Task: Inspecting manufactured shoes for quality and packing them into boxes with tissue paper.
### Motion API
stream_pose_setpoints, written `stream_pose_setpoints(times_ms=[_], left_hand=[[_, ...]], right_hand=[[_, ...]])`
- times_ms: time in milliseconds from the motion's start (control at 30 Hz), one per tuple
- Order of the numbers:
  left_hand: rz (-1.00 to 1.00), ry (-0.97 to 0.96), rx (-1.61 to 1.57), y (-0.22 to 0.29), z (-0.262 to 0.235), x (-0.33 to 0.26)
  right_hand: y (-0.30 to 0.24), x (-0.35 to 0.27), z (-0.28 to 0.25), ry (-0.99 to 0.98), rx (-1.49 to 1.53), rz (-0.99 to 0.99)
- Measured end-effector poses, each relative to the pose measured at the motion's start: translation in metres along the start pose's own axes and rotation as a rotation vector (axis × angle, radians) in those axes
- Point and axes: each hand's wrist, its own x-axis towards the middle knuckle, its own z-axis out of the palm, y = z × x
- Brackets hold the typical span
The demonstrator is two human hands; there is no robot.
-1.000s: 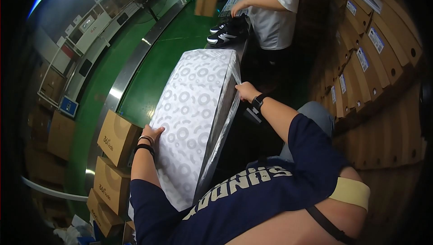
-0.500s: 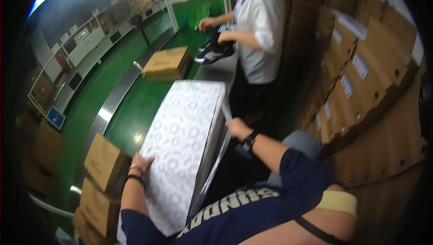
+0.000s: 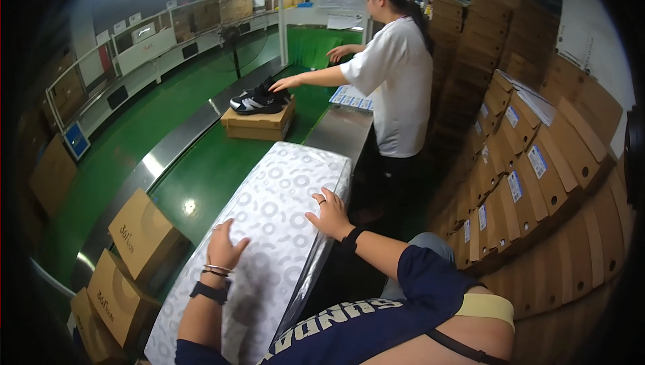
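Observation:
A long stack of white wrapping paper [image 3: 279, 187] with grey rings lies before me, clear plastic [image 3: 316, 264] hanging along its right side. My left hand [image 3: 227, 247] is on or just over the left part of the top sheet, fingers apart. Near the stack's right edge, my right hand [image 3: 329, 216] rests on the paper with spread fingers. Neither hand grips anything. Beyond the stack, a pair of black and white shoes [image 3: 259, 101] sits on top of a closed brown shoebox [image 3: 255, 126], and a co-worker's hand [image 3: 285, 83] touches or hovers over them.
A green conveyor belt [image 3: 195, 183] with metal edges runs along the left. Brown shoeboxes [image 3: 144, 237] lean at the near left. Many upright boxes [image 3: 537, 163] line the right side. A co-worker in white [image 3: 403, 76] stands past a metal ledge [image 3: 342, 130] bearing a label sheet [image 3: 353, 98].
My right hand has left the plastic at the stack's right edge and come onto the paper. The co-worker has moved the shoes from the ledge onto the box. My view has shifted.

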Motion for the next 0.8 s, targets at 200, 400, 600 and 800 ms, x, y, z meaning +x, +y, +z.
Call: stream_pose_setpoints(times_ms=[200,400,600,800], left_hand=[[0.250,0.037,-0.653,0.117,-0.117,-0.029],[1.056,0.302,-1.076,0.153,-0.215,-0.065],[1.198,0.212,-1.227,0.136,-0.226,-0.079],[1.075,0.558,-1.226,0.144,-0.212,-0.107]], right_hand=[[0.024,-0.006,0.032,-0.091,-0.086,-0.057],[0.021,-0.006,0.034,-0.060,-0.035,-0.059],[0.024,-0.008,0.041,-0.003,-0.047,-0.109],[0.018,-0.011,0.041,0.021,0.013,-0.118]])
